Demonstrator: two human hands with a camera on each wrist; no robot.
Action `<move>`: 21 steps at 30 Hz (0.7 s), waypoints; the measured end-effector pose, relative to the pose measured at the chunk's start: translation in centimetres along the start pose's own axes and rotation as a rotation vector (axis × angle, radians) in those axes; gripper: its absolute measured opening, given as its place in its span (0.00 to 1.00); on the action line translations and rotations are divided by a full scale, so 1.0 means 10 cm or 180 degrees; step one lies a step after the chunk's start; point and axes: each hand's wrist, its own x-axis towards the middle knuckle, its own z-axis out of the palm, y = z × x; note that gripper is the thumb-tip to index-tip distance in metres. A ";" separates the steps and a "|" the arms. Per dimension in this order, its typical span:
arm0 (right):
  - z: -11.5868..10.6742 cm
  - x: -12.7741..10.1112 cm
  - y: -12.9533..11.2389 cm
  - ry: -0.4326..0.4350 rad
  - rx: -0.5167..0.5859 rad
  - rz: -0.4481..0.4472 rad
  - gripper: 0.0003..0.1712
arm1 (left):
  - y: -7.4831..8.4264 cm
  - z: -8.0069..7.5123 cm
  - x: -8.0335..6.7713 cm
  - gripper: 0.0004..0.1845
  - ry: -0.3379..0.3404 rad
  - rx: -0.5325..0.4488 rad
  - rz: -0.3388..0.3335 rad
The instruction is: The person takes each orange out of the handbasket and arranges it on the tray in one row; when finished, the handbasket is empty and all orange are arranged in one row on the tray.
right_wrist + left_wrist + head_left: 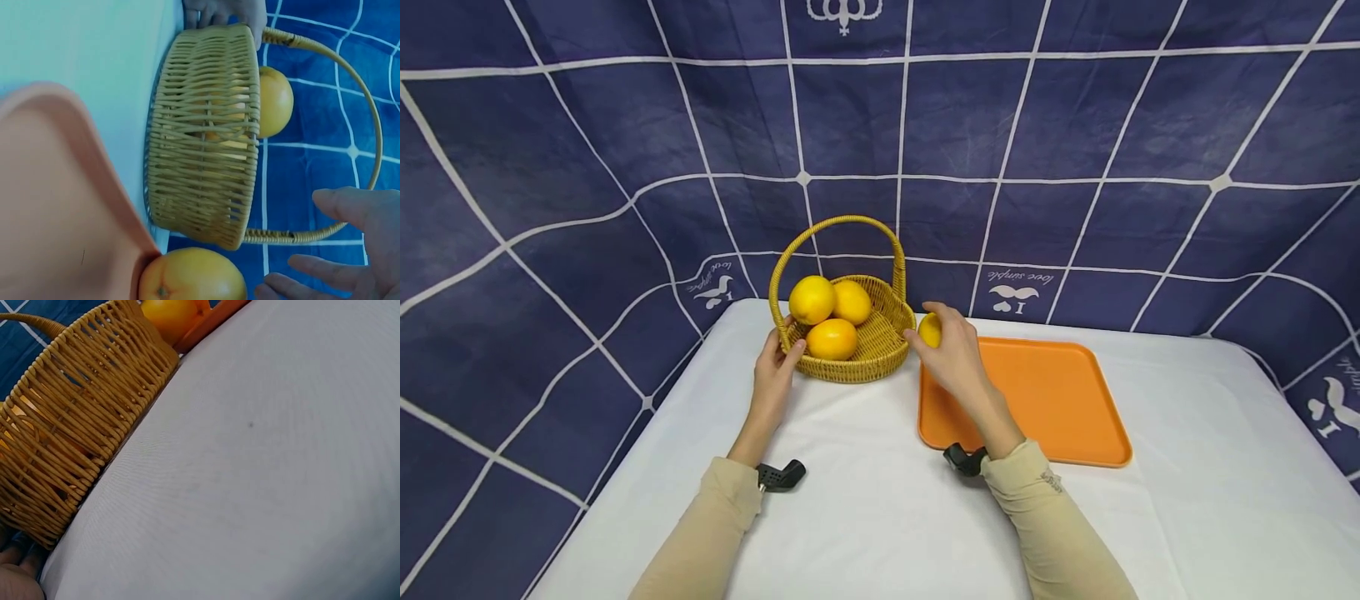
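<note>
A yellow wicker basket (850, 371) with an arched handle stands at the back of the table and holds three yellow-orange oranges (832, 340). My left hand (771, 379) grips its left rim, thumb over the edge; in the left wrist view only a few fingers (14, 556) show at the basket's base. Another orange (192, 275) lies at the far left corner of the orange tray (1037, 400), just right of the basket. Over this fruit is my right hand (955, 354), fingers spread; the right wrist view shows a gap between fingers and orange.
White cloth (880, 517) covers the table, and the tray lies flat on its right half. Behind and to the left hangs a dark blue curtain (970, 117) with white grid lines, close behind the basket. Both wrists carry small black devices (781, 476).
</note>
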 end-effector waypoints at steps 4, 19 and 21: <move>0.08 0.04 -0.08 -0.0102 -0.0022 -0.0061 0.35 | 0.03 0.00 0.01 0.31 -0.0046 -0.0118 -0.0076; 0.70 0.50 -0.70 -0.0521 0.0130 -0.0362 0.45 | 0.38 -0.04 -0.15 0.30 -0.0102 -0.0093 -0.0119; 0.81 0.57 -0.77 -0.0514 0.0198 -0.0426 0.47 | 0.38 -0.05 -0.15 0.30 -0.0104 -0.0104 -0.0098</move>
